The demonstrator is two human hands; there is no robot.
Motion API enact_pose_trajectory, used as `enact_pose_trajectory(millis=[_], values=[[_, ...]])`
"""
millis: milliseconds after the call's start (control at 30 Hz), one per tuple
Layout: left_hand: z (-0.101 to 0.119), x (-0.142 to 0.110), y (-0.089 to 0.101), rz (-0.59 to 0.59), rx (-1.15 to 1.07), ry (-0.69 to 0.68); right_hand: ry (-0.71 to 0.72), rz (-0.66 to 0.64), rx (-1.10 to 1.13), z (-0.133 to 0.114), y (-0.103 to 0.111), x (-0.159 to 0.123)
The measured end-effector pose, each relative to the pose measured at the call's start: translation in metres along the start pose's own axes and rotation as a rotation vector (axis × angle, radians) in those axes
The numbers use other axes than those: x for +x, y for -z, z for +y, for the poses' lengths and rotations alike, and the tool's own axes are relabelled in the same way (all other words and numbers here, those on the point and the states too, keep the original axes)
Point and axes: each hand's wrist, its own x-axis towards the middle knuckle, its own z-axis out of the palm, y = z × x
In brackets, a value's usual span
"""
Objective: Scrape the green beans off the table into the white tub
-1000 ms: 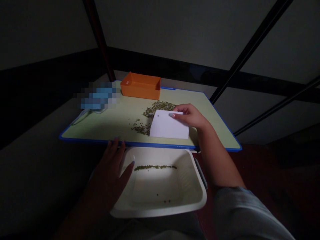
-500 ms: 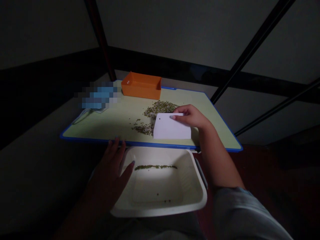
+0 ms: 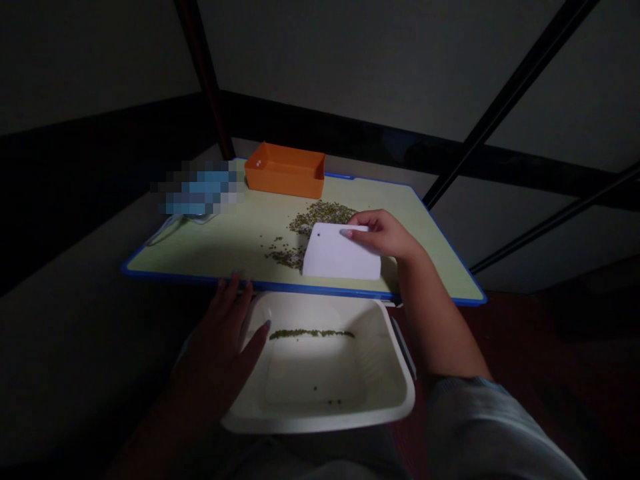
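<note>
My right hand (image 3: 383, 232) pinches the top of a white plastic scraper (image 3: 343, 257), thumb on its near face and fingers behind. The scraper stands tilted on the pale green board (image 3: 425, 267), close to its front edge. Small green beans (image 3: 323, 215) lie scattered behind it and to its left; it hides some of them. Below the board's edge is a white basin (image 3: 315, 423), with a line of beans (image 3: 310, 333) along its far side and several loose ones. My left hand (image 3: 225, 333) holds the basin's left rim, thumb inside and fingers stretched toward the board.
An orange tray (image 3: 285, 180) stands at the back left of the board. Left of it lies a blurred blue item (image 3: 200, 193) with a pale cord or strap. A raised blue rim (image 3: 310, 289) borders the board. Walls stand close behind and to the left.
The scraper's lower edge has shifted slightly left and nearer the board's front edge, with my right hand still on it. My left hand and the basin stay put.
</note>
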Motion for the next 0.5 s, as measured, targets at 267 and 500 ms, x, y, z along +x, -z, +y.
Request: enact_pose_trajectory(millis=[267,500], values=[[-0.001,0.000,-0.002,0.003,-0.001,-0.005,0.003,0.017,-0.109,0.006,0.004,0.001],[-0.001,0.000,0.001,-0.010,-0.010,0.003,-0.050,0.067,-0.115,0.004,0.010,0.000]])
